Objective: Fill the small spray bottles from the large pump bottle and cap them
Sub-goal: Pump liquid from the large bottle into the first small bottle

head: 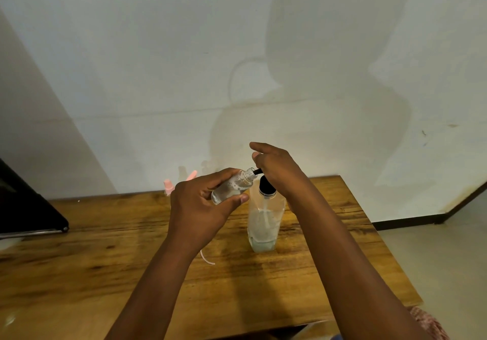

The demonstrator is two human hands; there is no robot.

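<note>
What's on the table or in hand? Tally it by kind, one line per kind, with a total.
Small clear bottle, uncapped, tilted in the left hand: 1
Pump bottle, upright on the table, right hand on its pump: 1
Pink pieces at the far edge, partly hidden, probably spray caps: 2
Thin pale tube on the table: 1
Total: 5

Both forearms bare, no sleeves; hands (200,208) ungloved, ringless.

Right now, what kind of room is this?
Probably a plain room at home, not a lab: a worn wooden table pushed against a bare whitish wall, with dark skirting and a pale floor at the right. Nothing in view points to a workshop.
</note>
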